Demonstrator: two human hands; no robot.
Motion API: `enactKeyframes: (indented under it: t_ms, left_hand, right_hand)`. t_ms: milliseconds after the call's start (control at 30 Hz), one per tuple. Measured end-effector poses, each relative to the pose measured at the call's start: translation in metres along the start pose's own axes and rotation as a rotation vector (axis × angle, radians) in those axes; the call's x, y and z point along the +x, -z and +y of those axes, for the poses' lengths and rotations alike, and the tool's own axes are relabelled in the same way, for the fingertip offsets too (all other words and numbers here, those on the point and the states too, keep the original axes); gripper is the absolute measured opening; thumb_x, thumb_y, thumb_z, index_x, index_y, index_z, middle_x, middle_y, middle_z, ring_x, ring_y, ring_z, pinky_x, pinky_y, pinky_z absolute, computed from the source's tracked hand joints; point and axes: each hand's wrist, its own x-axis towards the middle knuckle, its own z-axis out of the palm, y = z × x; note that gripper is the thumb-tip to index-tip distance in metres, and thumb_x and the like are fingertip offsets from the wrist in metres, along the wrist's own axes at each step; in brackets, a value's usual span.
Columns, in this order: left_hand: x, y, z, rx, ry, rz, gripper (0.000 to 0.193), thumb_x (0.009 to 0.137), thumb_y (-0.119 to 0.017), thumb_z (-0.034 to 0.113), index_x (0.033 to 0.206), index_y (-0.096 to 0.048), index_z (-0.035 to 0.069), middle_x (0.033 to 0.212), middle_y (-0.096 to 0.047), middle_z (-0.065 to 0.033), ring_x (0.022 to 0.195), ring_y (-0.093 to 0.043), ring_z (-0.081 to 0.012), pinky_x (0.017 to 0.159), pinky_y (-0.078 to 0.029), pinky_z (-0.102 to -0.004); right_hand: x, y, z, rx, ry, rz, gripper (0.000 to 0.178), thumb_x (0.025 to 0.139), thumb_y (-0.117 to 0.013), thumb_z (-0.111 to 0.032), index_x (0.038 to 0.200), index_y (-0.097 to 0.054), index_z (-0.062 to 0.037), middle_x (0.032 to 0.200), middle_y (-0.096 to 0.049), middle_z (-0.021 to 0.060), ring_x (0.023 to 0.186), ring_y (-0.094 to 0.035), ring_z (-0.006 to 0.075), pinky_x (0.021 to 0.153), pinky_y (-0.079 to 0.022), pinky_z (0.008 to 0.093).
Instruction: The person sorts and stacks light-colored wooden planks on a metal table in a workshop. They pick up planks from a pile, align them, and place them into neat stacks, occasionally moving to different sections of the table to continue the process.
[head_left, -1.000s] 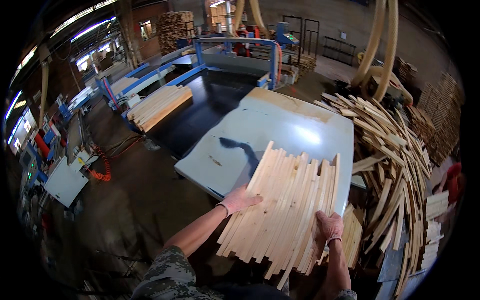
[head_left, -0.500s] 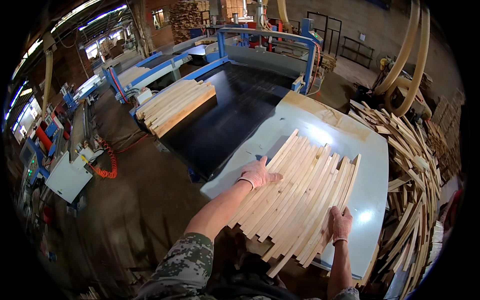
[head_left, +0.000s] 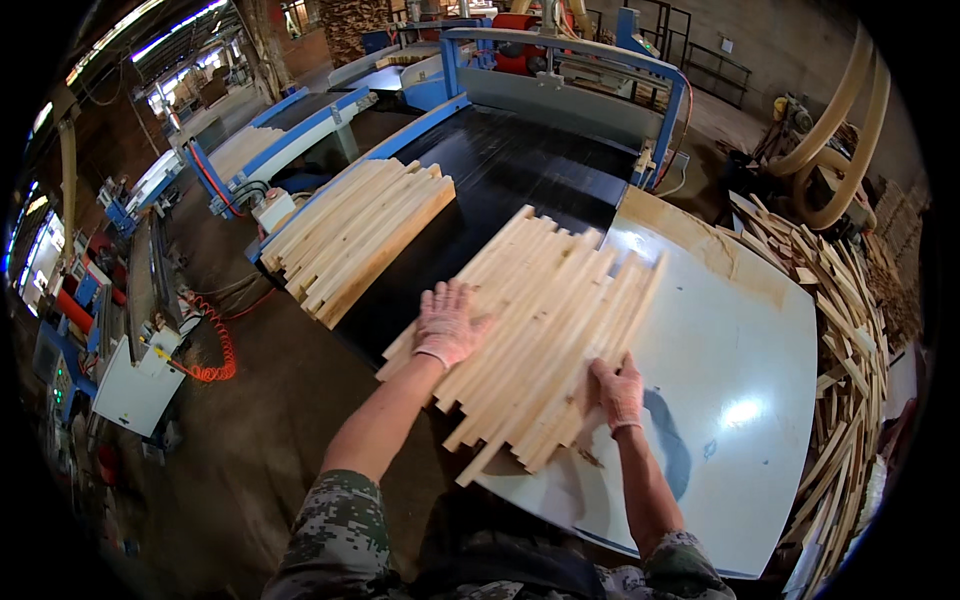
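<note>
"Slats point(head_left: 535, 310) now lie farther left, straddling pale worktop point(head_left: 740, 340) and black bed point(head_left: 540, 150). Grip?"

"Left hand point(head_left: 449, 322) spreads flat on top; right hand point(head_left: 619, 394), partly open, braces their edge, probably keeping them together."

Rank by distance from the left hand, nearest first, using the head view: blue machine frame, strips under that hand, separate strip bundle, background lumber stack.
1. Strips under the left hand: directly beneath it.
2. Separate strip bundle: ahead, left, on the black surface.
3. Blue machine frame: farther ahead, across the surface's far end.
4. Background lumber stack: farthest, ahead-left.
</note>
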Motion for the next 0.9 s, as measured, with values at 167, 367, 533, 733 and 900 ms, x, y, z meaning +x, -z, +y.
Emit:
enactKeyframes:
  t_ms: [167, 367, 533, 733, 900]
  left_hand:
    - [0.047, 0.007, -0.112, 0.052, 0.092, 0.007, 0.090, 0.104, -0.044, 0.068, 0.170, -0.028, 0.007, 0.178, -0.021, -0.0201, 0.164, -0.018, -0.0406, 0.133, -0.009, -0.0548]
    - [0.072, 0.027, -0.166, 0.041, 0.172, -0.058, 0.095, 0.102, -0.043, 0.072, 0.170, -0.026, 0.008, 0.179, -0.020, -0.0180, 0.165, -0.016, -0.0368, 0.133, -0.008, -0.0547]
    - [0.074, 0.034, -0.166, 0.034, 0.145, -0.029, 0.092, 0.103, -0.046, 0.069, 0.169, -0.030, 0.007, 0.178, -0.020, -0.0189, 0.165, -0.016, -0.0373, 0.133, -0.011, -0.0534]
    - [0.088, 0.027, -0.166, 0.002, -0.037, -0.016, 0.089, 0.103, -0.052, 0.066, 0.161, -0.043, -0.001, 0.167, -0.044, -0.0237, 0.159, -0.034, -0.0349, 0.132, -0.021, -0.0458]
    - [0.096, -0.015, -0.234, -0.427, -0.185, 0.141, 0.075, 0.110, -0.056, 0.046, 0.163, -0.038, -0.005, 0.169, -0.039, -0.0258, 0.154, -0.040, -0.0403, 0.130, -0.030, -0.0460]
  right_hand:
    - [0.020, -0.114, -0.055, -0.110, 0.086, -0.032, 0.057, 0.090, -0.076, -0.043, 0.127, -0.065, -0.0009, 0.099, -0.078, 0.0209, 0.093, -0.076, 0.0375, 0.085, -0.058, 0.0468]
    - [0.028, -0.201, -0.087, -0.365, -0.010, 0.069, 0.068, 0.096, -0.065, -0.056, 0.131, -0.053, 0.0010, 0.132, -0.066, 0.0321, 0.119, -0.066, 0.0495, 0.103, -0.053, 0.0544]
    - [0.031, -0.204, -0.089, -0.403, -0.034, 0.108, 0.066, 0.099, -0.061, -0.057, 0.131, -0.054, 0.0004, 0.127, -0.068, 0.0317, 0.118, -0.066, 0.0492, 0.102, -0.053, 0.0556]
    - [-0.019, -0.211, -0.018, -0.871, 0.436, 0.314, 0.053, 0.099, -0.067, -0.038, 0.143, -0.057, -0.0108, 0.147, -0.055, 0.0302, 0.135, -0.055, 0.0476, 0.113, -0.048, 0.0532]
    - [-0.186, -0.223, -0.027, 0.068, 0.229, 0.117, 0.068, 0.102, -0.069, -0.036, 0.156, -0.049, -0.0007, 0.160, -0.051, 0.0250, 0.146, -0.051, 0.0381, 0.122, -0.042, 0.0428]
